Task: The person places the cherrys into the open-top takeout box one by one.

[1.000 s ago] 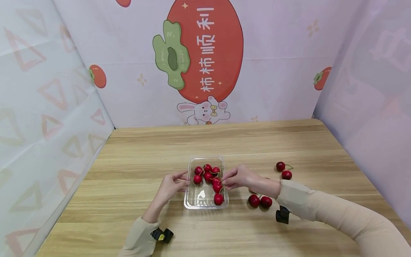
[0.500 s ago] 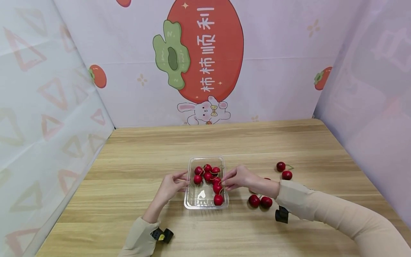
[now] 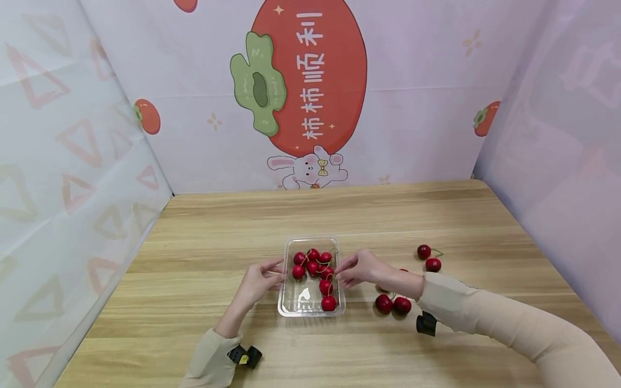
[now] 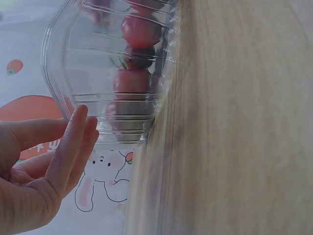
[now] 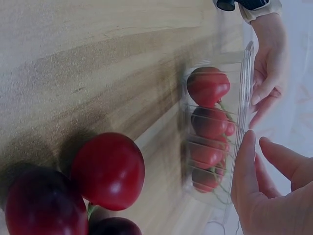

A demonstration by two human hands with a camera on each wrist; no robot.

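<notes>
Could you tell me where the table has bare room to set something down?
The table is bare behind the clear tray, toward the wall, and left of the left hand. It is crowded right of the right hand, where loose cherries lie.

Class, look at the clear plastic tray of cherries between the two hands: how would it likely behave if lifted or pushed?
The clear plastic tray looks thin-walled and ribbed, so it probably flexes when squeezed. It seems light, so a push would likely slide it across the wooden table. The cherries inside are round and would probably roll about if it tilts.
</notes>
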